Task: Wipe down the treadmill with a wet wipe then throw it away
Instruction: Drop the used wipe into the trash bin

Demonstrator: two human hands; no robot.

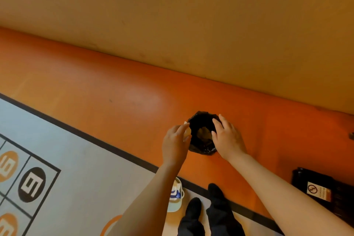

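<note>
A small bin lined with a black bag (203, 150) stands on the orange floor, with crumpled paper inside it. My left hand (175, 144) is at the bin's left rim and pinches a white wet wipe (188, 132), of which only small bits show past the fingers. My right hand (227, 139) lies over the bin's right rim with its fingers fairly straight on the black bag and its thumb toward the opening. A black treadmill part (323, 188) with a warning sticker sits at the right edge.
A white wipe tub with a blue label (176, 196) stands on the floor by my feet in black socks (193, 209). A grey mat with numbered circles (31, 184) covers the floor at left. A tan wall (191, 15) runs behind the bin.
</note>
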